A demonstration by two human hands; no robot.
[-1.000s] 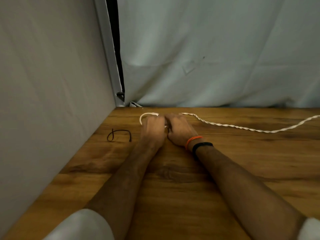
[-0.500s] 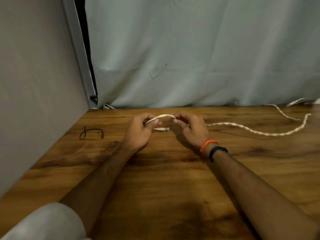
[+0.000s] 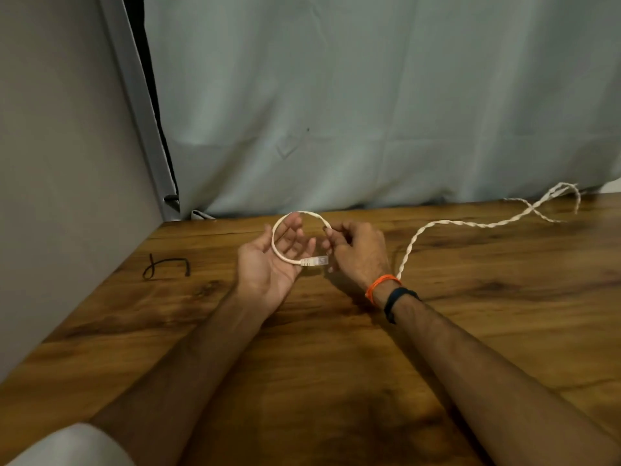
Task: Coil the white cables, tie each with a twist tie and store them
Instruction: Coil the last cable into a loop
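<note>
A white twisted cable [image 3: 470, 224] trails across the wooden table [image 3: 329, 371] from the far right to my hands. Its near end forms a single small loop [image 3: 276, 252] that finishes in a clear plug [image 3: 314, 261]. My left hand [image 3: 265, 270] is turned palm up with relaxed fingers, and the loop and plug lie across it. My right hand [image 3: 359, 253] pinches the cable at the loop's top right, fingers curled. The rest of the cable drops behind my right wrist. A black twist tie [image 3: 164, 265] lies bent on the table, left of my left hand.
A grey wall panel [image 3: 67, 196] borders the table on the left. A pale cloth backdrop [image 3: 369, 112] hangs along the far edge. The cable makes a loose crossing [image 3: 551, 203] at the far right near the backdrop.
My hands have lifted apart from a tight huddle. The left hand has turned palm up, and the cable end has grown from a flat arc into a round loop. The trailing cable has shifted.
</note>
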